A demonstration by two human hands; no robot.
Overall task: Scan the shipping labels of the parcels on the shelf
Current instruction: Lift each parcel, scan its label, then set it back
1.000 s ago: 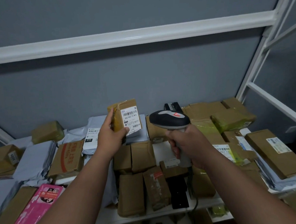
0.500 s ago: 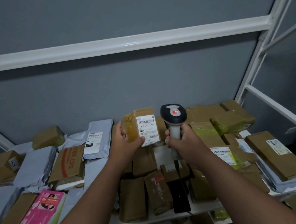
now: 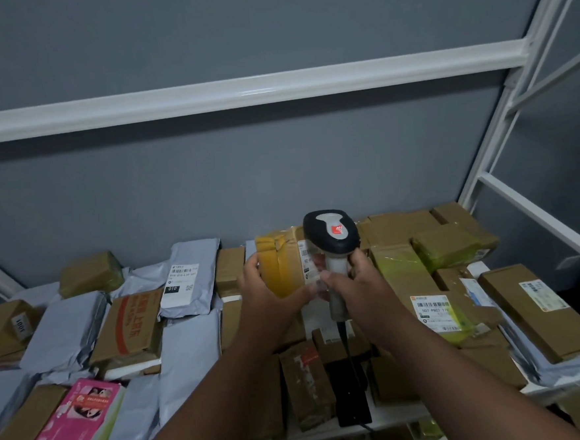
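Our left hand (image 3: 266, 290) grips a small brown parcel (image 3: 283, 265) wrapped in yellowish tape, fingers on its left edge and thumb across the lower front, holding it upright above the shelf (image 3: 391, 415); our right hand (image 3: 358, 283) is wrapped round the pale handle of a barcode scanner (image 3: 331, 247), whose dark head with a red mark stands just in front of the parcel's right side; the parcel's white shipping label (image 3: 308, 263) shows only as a narrow strip between the tape and the scanner, the rest hidden behind the scanner and our fingers; a dark cable (image 3: 347, 363) hangs from the scanner's handle down over the parcels below. We see the shelf crowded with brown cardboard boxes and grey poly mailers; one grey mailer (image 3: 189, 275) to the left carries a white label with a black "010" patch; a pink box (image 3: 73, 424) lies at the lower left; to the right, a box with a barcoded label (image 3: 434, 312) lies flat near our right forearm; a white rail (image 3: 238, 93) crosses the grey wall above.
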